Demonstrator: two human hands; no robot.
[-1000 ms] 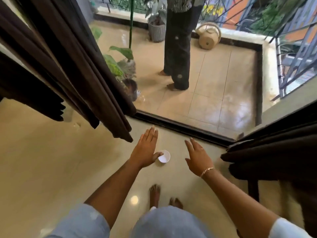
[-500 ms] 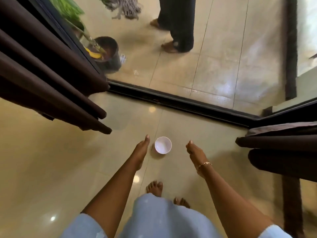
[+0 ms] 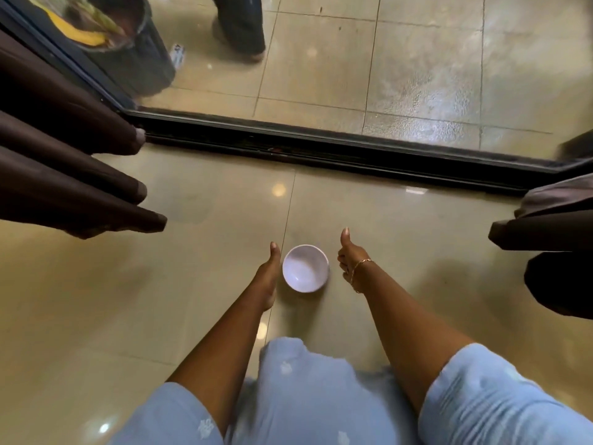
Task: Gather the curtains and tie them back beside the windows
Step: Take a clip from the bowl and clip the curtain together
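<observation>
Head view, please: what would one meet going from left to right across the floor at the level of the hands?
In order: dark brown curtain folds → left hand → small round white bowl on the tiled floor → right hand → dark bunched curtain at the right edge.

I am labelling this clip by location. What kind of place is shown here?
Probably a home, at a sliding glass door to a tiled balcony or patio. Clues: the black door track across the glossy floor tiles, dark brown curtains at both sides, and a dark plant pot outside the glass.
</observation>
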